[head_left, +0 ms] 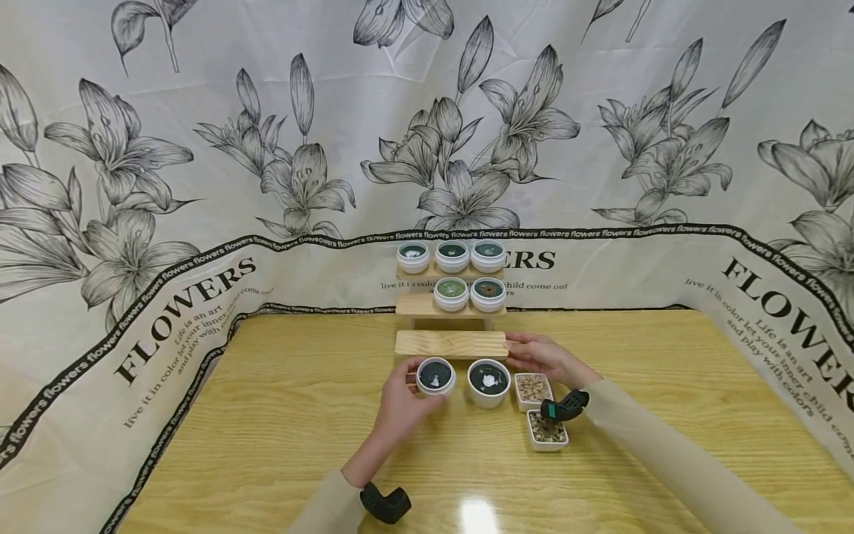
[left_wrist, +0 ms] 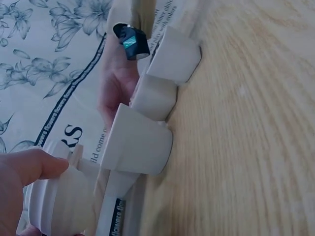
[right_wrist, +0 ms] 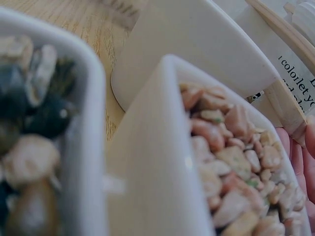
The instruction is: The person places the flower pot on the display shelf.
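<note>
A round white jar with a dark surface and a white figure is held by my left hand, fingers and thumb on either side. In the left wrist view the ribbed jar is tipped on its side relative to the frame, with a finger over its rim. My right hand grips the right end of the lowest step of a wooden stand. In the right wrist view its fingers curl at the end of that board. Between the hands stands a white cup with a dark surface and a white flower.
Two square white pots, one of pinkish pebbles and one of darker pebbles, stand below my right wrist. Several white jars fill the upper steps. A flower-printed curtain closes off the back and sides of the wooden table.
</note>
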The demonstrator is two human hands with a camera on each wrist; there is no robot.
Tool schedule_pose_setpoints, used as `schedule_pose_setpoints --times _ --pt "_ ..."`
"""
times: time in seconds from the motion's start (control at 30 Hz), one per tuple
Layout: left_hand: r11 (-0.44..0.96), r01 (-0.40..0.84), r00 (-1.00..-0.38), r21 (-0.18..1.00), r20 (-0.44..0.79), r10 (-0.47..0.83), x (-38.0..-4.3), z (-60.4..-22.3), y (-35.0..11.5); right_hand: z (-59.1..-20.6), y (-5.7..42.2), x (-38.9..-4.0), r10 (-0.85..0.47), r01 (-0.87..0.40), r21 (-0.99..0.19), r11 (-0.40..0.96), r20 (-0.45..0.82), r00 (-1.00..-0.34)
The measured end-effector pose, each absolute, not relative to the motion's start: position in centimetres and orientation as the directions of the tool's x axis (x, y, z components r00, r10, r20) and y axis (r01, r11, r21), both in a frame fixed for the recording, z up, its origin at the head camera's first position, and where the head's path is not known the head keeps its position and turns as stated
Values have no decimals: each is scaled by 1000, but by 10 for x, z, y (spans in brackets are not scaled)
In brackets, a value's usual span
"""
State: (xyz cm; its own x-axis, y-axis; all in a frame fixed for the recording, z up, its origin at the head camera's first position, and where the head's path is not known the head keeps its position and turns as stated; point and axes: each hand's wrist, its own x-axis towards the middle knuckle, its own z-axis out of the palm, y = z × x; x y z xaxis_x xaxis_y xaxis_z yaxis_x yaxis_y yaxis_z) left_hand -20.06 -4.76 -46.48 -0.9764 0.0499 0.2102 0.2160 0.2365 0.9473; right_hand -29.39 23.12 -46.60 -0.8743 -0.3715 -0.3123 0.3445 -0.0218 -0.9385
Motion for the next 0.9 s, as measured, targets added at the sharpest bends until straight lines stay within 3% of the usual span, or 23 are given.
schedule_pose_setpoints --times 0.9 --pt "263 267 -951 927 298 -84 -252 -437 -42 -468 233 -293 -380 321 -947 11 -301 -875"
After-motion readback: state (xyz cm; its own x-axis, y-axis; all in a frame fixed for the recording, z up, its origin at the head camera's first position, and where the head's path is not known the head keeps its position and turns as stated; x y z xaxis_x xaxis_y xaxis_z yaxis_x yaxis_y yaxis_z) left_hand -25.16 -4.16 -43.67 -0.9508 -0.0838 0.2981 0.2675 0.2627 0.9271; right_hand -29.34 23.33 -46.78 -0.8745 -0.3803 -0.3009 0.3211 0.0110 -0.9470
